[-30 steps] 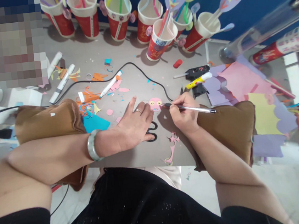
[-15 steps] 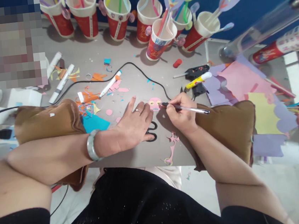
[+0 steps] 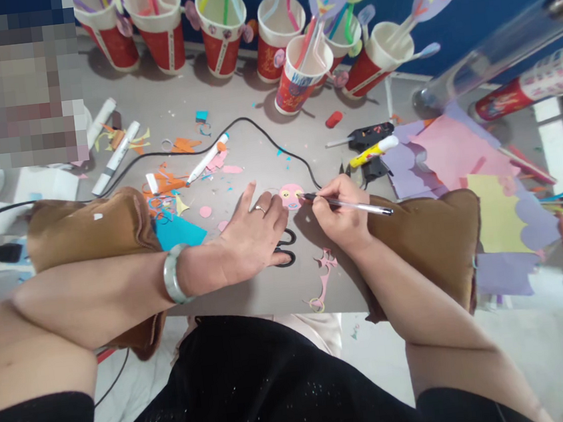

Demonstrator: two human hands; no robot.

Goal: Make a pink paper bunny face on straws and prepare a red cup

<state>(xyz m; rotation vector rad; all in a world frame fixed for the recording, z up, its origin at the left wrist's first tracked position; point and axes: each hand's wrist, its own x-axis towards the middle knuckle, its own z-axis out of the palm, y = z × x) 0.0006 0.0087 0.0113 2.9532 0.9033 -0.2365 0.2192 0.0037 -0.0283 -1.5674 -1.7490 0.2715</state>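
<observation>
Noted at near edge of worktop (image 3: pixel 270 293): cut pink paper offcut (image 3: pixel 324 280), lying left of right forearm. Just beyond, black scissors handles (image 3: pixel 290 237), partly under left grip (image 3: pixel 253 231); fingers apart, holding nothing, thumb over lower loop, fingertips at left edge of pink paper face (image 3: pixel 290 202). Firm pressing versus light touch: cannot tell. Right grip (image 3: pixel 344 223) clamped on clear-barrelled pen (image 3: pixel 366 206), tip at right-hand yellow eye of face; contact too small to confirm. Step in hand, as judged: inking eye detail. Best done by pinning paper flat with left fingertips, keeping strokes short and light, and steadying right wrist on worktop. Advisable to slide scissors clear, to avoid rocking left hand, and to keep skin off fresh ink, likely to smear. Farther out: white marker (image 3: pixel 209 159) left, yellow marker (image 3: pixel 373 151) right, both near black cord (image 3: pixel 262 127). Farthest, along blue wall (image 3: pixel 445 46): red-and-white paper cups (image 3: pixel 221 46) holding straws.
</observation>
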